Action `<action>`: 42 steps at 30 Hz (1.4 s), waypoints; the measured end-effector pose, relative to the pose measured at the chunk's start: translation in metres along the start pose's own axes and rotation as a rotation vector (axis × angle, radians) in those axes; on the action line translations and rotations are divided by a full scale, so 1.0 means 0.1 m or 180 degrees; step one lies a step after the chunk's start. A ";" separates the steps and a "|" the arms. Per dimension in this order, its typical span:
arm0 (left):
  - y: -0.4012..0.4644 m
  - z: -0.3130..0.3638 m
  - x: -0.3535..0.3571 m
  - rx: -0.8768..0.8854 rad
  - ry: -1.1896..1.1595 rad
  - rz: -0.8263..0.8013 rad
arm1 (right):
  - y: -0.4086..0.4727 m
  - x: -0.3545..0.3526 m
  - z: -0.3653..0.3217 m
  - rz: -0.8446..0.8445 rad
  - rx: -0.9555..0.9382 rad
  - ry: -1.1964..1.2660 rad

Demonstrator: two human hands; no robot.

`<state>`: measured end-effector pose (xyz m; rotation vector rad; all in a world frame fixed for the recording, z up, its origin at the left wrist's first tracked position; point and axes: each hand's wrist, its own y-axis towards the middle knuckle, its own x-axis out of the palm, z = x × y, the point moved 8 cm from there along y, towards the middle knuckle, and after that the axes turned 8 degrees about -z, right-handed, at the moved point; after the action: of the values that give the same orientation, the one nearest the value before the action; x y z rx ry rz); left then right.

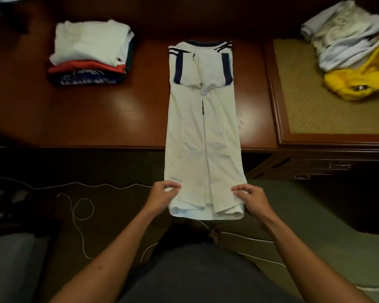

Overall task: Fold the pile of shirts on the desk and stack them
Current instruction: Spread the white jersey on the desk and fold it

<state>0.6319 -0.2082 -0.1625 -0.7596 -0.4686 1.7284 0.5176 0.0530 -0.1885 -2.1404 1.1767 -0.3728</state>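
Note:
A white sports shirt (202,127) with dark blue stripes lies lengthwise on the brown desk (118,106), both sides folded in to a narrow strip. Its lower part hangs over the desk's front edge. My left hand (163,193) pinches the left side near the hem. My right hand (248,196) pinches the right side at the same height. A stack of folded shirts (90,53) sits at the back left, white on top. An unfolded pile (350,47) of white shirts and a yellow one lies at the back right.
The unfolded pile rests on a woven mat (304,95) set in a raised section of the desk. Drawers (328,167) are below it at the right. White cables (81,206) run across the floor under the desk's edge.

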 end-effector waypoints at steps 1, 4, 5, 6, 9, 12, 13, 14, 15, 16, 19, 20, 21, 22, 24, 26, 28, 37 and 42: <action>-0.01 0.05 0.00 -0.0021 -0.0039 0.0009 | -0.06 -0.02 -0.02 0.0075 0.0067 0.0337; 0.02 0.04 -0.03 -0.0411 -0.0977 0.0039 | -0.18 -0.05 -0.23 0.0083 0.0165 0.1122; 0.03 0.05 -0.04 -0.0579 -0.1354 0.0017 | -0.19 -0.05 -0.33 0.0005 0.0187 0.1264; 0.05 0.07 -0.05 -0.0734 -0.1653 -0.0035 | -0.18 -0.05 -0.42 -0.0083 0.0220 0.1378; 0.19 0.27 -0.11 -0.1031 -0.2230 -0.0330 | -0.03 -0.08 -0.74 -0.0264 0.0323 0.1471; 0.42 0.57 -0.28 -0.1207 -0.2768 -0.0281 | 0.21 -0.13 -1.13 -0.0271 0.0473 0.1560; 0.51 0.70 -0.34 -0.1280 -0.2964 -0.0218 | 0.31 -0.13 -1.27 -0.0289 0.0522 0.1642; 0.62 0.84 -0.41 -0.1328 -0.3172 -0.0196 | 0.42 -0.12 -1.43 -0.0331 0.0567 0.1817; 0.76 1.00 -0.48 -0.1343 -0.3379 -0.0208 | 0.57 -0.12 -1.60 -0.0364 0.0606 0.1997; 0.92 1.16 -0.54 -0.1301 -0.3589 -0.0244 | 0.75 -0.12 -1.76 -0.0360 0.0644 0.2165; 1.49 1.46 -0.72 -0.1205 -0.3899 -0.0214 | 1.41 -0.13 -2.08 -0.0329 0.0949 0.2436; 1.67 1.51 -0.77 -0.1250 -0.3873 -0.0176 | 1.62 -0.14 -2.13 -0.0290 0.1087 0.2366; 1.81 1.51 -0.82 -0.1354 -0.3755 -0.0104 | 1.81 -0.16 -2.10 -0.0216 0.1218 0.2250; 1.93 1.49 -0.85 -0.1451 -0.3577 -0.0084 | 1.94 -0.18 -2.06 -0.0157 0.1342 0.2096; 2.12 1.43 -0.88 -0.1649 -0.2913 -0.0240 | 2.09 -0.22 -1.98 -0.0073 0.1549 0.1805; 2.25 1.38 -0.93 -0.1657 -0.2036 -0.0326 | 2.14 -0.28 -1.92 -0.0008 0.1598 0.1466; 2.34 1.42 -1.00 -0.1371 -0.1449 -0.0254 | 2.18 -0.35 -1.86 0.0068 0.1621 0.1072; 2.48 1.48 -1.08 -0.0789 -0.0946 0.0067 | 2.18 -0.51 -1.98 0.0760 0.0644 -0.0215; 2.19 1.56 -1.18 0.0463 0.0593 0.0648 | 1.89 -0.38 -2.05 0.0773 -0.0812 -0.2831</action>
<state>0.3888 -0.3728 -0.1658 -0.8768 -0.1402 1.8360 0.2667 -0.0707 -0.1600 -1.9598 0.9395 0.8022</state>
